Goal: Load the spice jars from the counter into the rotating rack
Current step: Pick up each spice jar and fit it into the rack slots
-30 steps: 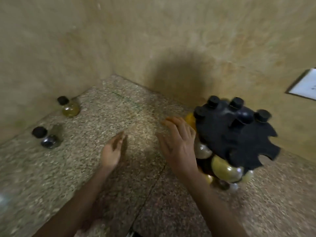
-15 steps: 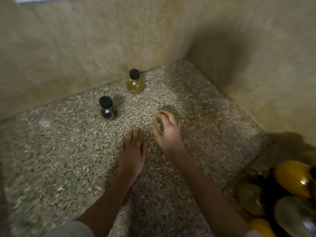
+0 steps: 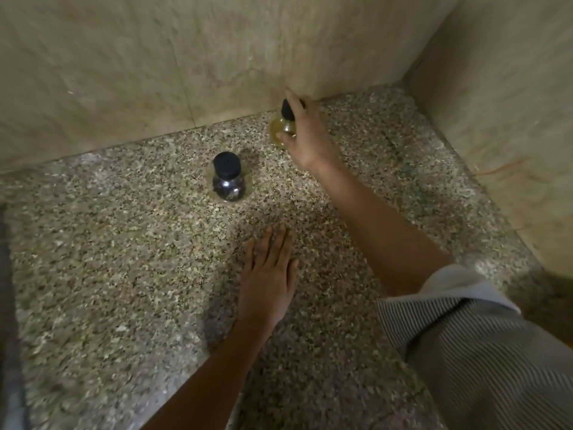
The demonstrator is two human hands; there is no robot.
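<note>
Right hand (image 3: 310, 141) clasps yellow spice jar (image 3: 279, 129) on the counter (image 3: 108, 274) | left hand (image 3: 268, 274) flat, fingers straight, empty | dark spice jar (image 3: 228, 181) stands left of right hand, beyond left hand's fingertips | rack unseen; two jars apparently left to load.

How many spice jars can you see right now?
2. The dark-filled jar stands untouched on the counter; the yellow jar, by the back wall, is gripped by the right hand.
</note>
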